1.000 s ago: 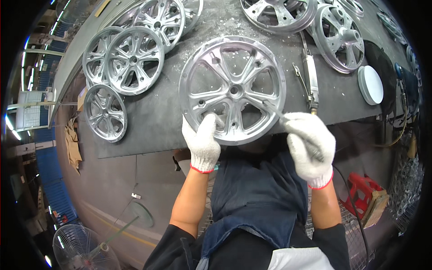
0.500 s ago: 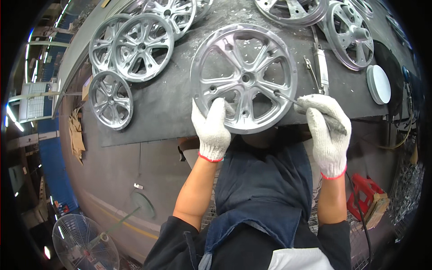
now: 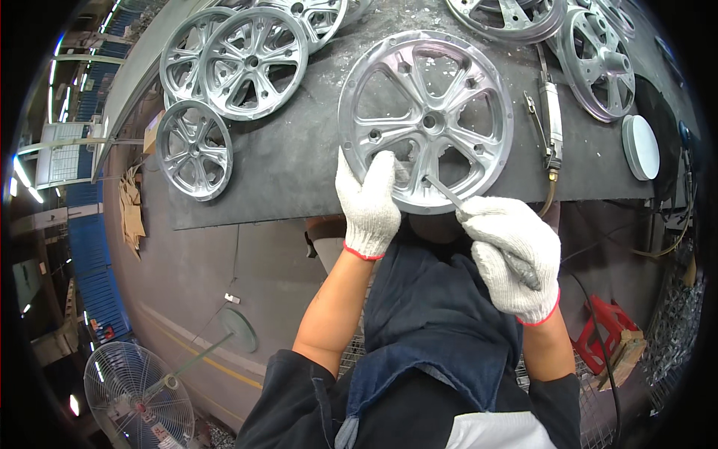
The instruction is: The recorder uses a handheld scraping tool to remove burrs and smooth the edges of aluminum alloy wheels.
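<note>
A silver cast metal wheel (image 3: 455, 133) with a round hub and several split spokes leans toward me at the table's front edge. My left hand (image 3: 371, 203), in a white knitted glove, grips its lower left rim, thumb and fingers on either side. My right hand (image 3: 517, 251), gloved alike, is closed round a slim grey metal hand tool (image 3: 447, 192), its butt showing below the fingers. The tip meets the wheel at the small hole in the lowest spoke. Whether it is a file or a scraper I cannot tell.
More wheels (image 3: 253, 63) are piled at the back left, with a smaller wheel (image 3: 195, 150) in front. Others (image 3: 596, 63) lie at the back right. An air tool (image 3: 551, 120) with a hose rests right of my wheel, near white discs (image 3: 642, 147). A fan (image 3: 140, 396) stands lower left.
My right hand has moved down and left, taking the tool's tip from the right-hand spoke's hole to the lowest spoke's. My left hand keeps its grip. The whole view has shifted slightly.
</note>
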